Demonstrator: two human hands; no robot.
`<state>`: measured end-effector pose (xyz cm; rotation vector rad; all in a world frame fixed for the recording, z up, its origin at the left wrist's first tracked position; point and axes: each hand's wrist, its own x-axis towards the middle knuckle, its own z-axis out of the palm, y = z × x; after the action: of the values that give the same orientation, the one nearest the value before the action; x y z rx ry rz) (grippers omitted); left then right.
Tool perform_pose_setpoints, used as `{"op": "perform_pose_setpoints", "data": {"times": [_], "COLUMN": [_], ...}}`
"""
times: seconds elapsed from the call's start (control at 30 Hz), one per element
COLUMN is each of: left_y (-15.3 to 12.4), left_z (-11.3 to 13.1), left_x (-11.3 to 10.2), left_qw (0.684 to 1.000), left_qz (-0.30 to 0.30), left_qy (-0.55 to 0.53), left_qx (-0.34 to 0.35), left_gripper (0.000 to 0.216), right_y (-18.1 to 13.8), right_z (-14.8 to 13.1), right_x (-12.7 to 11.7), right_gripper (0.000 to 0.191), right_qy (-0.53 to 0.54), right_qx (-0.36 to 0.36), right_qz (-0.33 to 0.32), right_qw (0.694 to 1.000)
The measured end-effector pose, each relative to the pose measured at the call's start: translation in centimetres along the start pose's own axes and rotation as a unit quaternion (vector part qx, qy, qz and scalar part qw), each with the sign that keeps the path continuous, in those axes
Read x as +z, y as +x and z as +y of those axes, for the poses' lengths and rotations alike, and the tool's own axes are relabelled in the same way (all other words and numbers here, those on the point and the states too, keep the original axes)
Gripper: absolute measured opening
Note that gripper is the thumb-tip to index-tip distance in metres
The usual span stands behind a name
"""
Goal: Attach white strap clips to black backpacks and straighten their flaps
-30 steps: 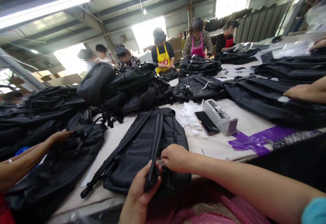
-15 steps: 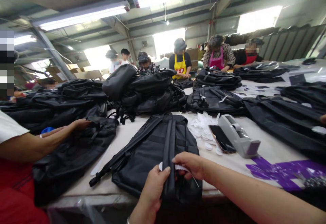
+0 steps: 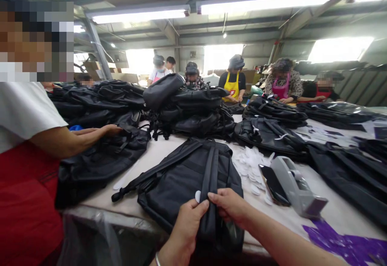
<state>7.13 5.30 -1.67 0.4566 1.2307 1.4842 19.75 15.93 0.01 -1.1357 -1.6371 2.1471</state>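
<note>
A black backpack [image 3: 184, 175] lies flat on the table in front of me, its straps running towards me. My left hand [image 3: 187, 225] is closed on the near end of a black strap [image 3: 210, 185], with a small white round piece [image 3: 197, 196] at its thumb. My right hand [image 3: 231, 206] pinches the same strap end from the right side, fingers closed. Both hands touch each other at the strap.
A grey tape dispenser [image 3: 298, 187], a dark phone [image 3: 273, 184] and several white round pieces [image 3: 249, 163] lie to the right. Piles of black backpacks [image 3: 187, 104] fill the table. A co-worker in red [image 3: 27, 169] stands left, hand on a bag. Other people work at the far side.
The view has swung left and up. My hands stay on the strap end and have drawn closer together; the white paper strip seen under my right fingers is gone from sight.
</note>
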Motion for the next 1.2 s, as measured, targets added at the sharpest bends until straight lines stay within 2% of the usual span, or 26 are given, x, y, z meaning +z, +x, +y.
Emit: {"op": "perform_pose_setpoints", "data": {"times": [0.1,0.23,0.33,0.4,0.57,0.63,0.77,0.87,0.93,1.0,1.1,1.13,1.2], "left_y": [0.1,0.3,0.3,0.2,0.1,0.1,0.2,0.2,0.2,0.3,0.4,0.3,0.3], "left_z": [-0.2,-0.3,-0.1,0.0,-0.1,-0.1,0.1,0.2,0.2,0.1,0.1,0.2,0.4], "left_x": [-0.2,-0.3,-0.1,-0.1,-0.4,-0.4,0.0,0.2,0.2,0.2,0.3,0.4,0.6], "left_qw": [1.000,1.000,0.999,0.998,0.999,0.999,0.998,0.995,0.993,0.989,0.983,0.981,0.978], "left_qz": [-0.011,-0.027,-0.037,-0.036,-0.016,-0.012,-0.030,-0.037,-0.036,-0.032,-0.036,-0.038,-0.042], "left_qy": [0.002,0.006,-0.007,-0.012,0.002,0.023,0.059,0.088,0.113,0.142,0.179,0.188,0.202], "left_qx": [-0.002,-0.014,-0.035,-0.045,-0.033,-0.029,-0.017,-0.011,-0.005,0.010,0.028,0.031,0.036], "left_gripper": [0.041,0.041,0.042,0.041,0.037,0.038,0.041,0.043,0.044,0.043,0.037,0.035,0.035], "right_y": [-0.9,-1.3,-0.4,0.4,0.3,-0.4,-1.7,-1.7,-1.4,-1.1,-0.7,-0.6,-0.4], "right_z": [-0.7,-0.9,-0.7,-0.5,-1.3,-2.1,-3.8,-4.6,-5.0,-5.2,-5.3,-5.2,-4.9], "right_x": [-2.0,-3.7,-3.2,-2.6,-2.4,-2.7,-2.8,-2.4,-2.0,-1.7,-1.1,-0.9,-0.5], "right_gripper": [0.037,0.017,0.012,0.014,0.013,0.018,0.021,0.042,0.041,0.029,0.019,0.019,0.018], "right_qy": [-0.092,-0.189,-0.211,-0.212,-0.192,-0.155,-0.120,-0.179,-0.260,-0.350,-0.444,-0.451,-0.431], "right_qx": [-0.010,-0.012,-0.046,-0.063,-0.039,-0.039,-0.087,-0.100,-0.120,-0.160,-0.245,-0.258,-0.229], "right_qz": [-0.011,0.025,0.045,0.034,0.011,-0.012,-0.099,-0.164,-0.182,-0.158,-0.073,-0.052,-0.033], "right_qw": [0.996,0.982,0.975,0.975,0.981,0.987,0.984,0.965,0.941,0.909,0.859,0.853,0.872]}}
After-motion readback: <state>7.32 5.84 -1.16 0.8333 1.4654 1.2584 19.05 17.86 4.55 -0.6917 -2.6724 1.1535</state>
